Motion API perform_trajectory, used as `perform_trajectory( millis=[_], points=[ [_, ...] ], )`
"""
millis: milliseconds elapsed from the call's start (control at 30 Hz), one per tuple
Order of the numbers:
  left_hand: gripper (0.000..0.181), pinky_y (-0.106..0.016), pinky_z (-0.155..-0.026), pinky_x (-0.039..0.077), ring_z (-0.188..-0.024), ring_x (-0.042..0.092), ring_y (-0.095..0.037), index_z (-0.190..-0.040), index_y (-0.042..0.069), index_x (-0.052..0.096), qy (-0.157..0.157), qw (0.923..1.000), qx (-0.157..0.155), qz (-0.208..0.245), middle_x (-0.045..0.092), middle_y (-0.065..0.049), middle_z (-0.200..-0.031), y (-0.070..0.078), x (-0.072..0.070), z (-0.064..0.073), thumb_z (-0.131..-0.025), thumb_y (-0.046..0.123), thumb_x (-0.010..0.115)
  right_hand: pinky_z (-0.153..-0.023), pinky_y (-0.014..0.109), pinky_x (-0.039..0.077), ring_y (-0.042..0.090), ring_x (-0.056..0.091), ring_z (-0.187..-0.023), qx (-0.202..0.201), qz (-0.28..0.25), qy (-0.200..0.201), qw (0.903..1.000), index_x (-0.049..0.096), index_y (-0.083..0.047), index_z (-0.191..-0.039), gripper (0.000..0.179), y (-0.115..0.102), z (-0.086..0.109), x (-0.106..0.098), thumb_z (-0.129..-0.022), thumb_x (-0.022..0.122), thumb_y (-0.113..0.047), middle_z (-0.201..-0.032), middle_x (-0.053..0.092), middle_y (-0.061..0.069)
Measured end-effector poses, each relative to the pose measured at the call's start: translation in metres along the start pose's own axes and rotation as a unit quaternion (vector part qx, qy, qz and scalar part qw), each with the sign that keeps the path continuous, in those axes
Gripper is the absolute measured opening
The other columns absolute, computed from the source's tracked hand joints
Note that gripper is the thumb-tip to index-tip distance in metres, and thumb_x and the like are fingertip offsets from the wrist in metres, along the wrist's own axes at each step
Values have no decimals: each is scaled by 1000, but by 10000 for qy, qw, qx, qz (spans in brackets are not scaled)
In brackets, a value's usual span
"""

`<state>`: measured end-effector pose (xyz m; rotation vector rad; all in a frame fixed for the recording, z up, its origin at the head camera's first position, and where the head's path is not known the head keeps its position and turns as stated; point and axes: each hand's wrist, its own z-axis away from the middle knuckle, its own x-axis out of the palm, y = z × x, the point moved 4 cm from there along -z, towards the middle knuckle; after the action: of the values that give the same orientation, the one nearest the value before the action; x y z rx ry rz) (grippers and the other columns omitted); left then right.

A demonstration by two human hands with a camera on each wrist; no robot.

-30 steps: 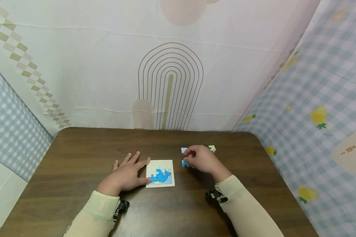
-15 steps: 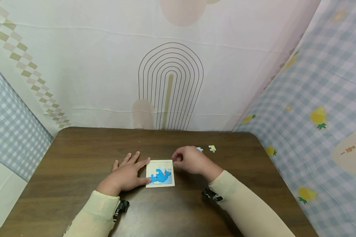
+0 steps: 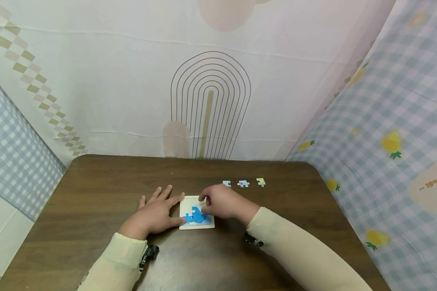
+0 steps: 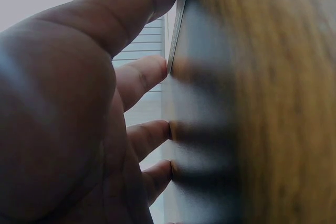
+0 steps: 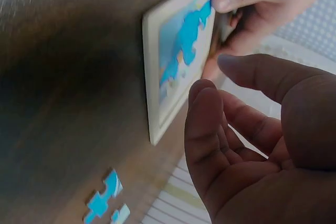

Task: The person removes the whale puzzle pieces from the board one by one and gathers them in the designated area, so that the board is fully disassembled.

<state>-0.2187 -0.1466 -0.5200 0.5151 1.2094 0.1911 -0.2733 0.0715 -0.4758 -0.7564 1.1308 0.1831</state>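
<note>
A square, pale-framed puzzle board (image 3: 196, 227) lies on the table, partly filled with blue pieces (image 3: 198, 216) that form part of a picture. My left hand (image 3: 151, 216) rests spread beside it, thumb on the lower left corner and index fingertip at the upper left corner. Over the board's right side hovers my right hand (image 3: 222, 201), fingers bent. In the right wrist view, a gap separates its thumb from its index finger (image 5: 205, 119), and I see nothing between them. A loose blue puzzle piece (image 5: 102, 198) lies on the table there; the head view hides it.
Behind the right hand lie three more loose puzzle pieces in a row: a partly hidden one (image 3: 227, 183), a pale one (image 3: 243, 184) and a yellow-marked one (image 3: 260, 182). A patterned cloth (image 3: 131, 81) hangs behind the brown table (image 3: 113, 173).
My right hand has moved left from the loose pieces to above the puzzle board, uncovering the pieces behind it. The left hand and the board stay in place.
</note>
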Motion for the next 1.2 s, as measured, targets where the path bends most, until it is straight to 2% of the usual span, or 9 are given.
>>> perform_trajectory(
  millis=[267,467,567,700,800,1000,1200],
  points=[
    [90,-92,-126,5,-174,10,-54,-176,37,41,-6,10000,12,24,15,-18,-190,0,0,0,-100,69,76,-63,25,50,7,58,-68,268,334,-140,9990,80,-10,-131,34,-5,-5,11,-99,85,-22,-74,66,-7],
    [90,-92,-126,4,-174,9,-53,-176,37,40,-21,10000,4,20,15,-17,-190,0,-1,0,-100,69,76,-64,26,49,8,52,-61,502,530,-274,9970,77,-9,-138,41,-10,-5,17,-100,85,-24,-72,63,-4],
    [90,-92,-126,4,-174,9,-53,-177,37,40,-26,10000,6,13,15,-17,-190,1,-1,0,-100,69,76,-70,27,53,10,55,-63,630,656,-345,9953,77,-10,-141,43,-12,-4,19,-102,83,-26,-85,71,-2],
    [90,-91,-126,4,-175,9,-53,-176,38,40,-24,10000,2,25,15,-17,-190,1,-1,1,-100,68,76,-83,30,58,12,64,-81,729,784,-308,9938,77,-12,-141,42,-13,-3,21,-102,83,-28,-115,80,0],
    [89,-91,-127,3,-175,9,-52,-176,37,40,-23,10000,5,40,15,-17,-190,2,0,1,-100,67,76,-89,32,60,13,65,-91,727,871,-257,9932,78,-12,-140,41,-13,-3,21,-103,82,-28,-123,81,2],
    [90,-91,-126,4,-175,9,-53,-176,37,40,-4,10000,27,46,15,-17,-190,3,-2,1,-100,67,77,-89,30,59,12,64,-90,640,1067,-249,9919,78,-11,-140,41,-15,-4,22,-103,81,-28,-119,82,1],
    [89,-92,-126,3,-174,9,-54,-176,35,41,-30,10000,52,72,15,-18,-190,2,-3,2,-101,65,77,-83,27,56,10,60,-84,454,1295,-273,9902,78,-9,-139,39,-16,-6,25,-103,79,-25,-108,80,-1]
  ],
)
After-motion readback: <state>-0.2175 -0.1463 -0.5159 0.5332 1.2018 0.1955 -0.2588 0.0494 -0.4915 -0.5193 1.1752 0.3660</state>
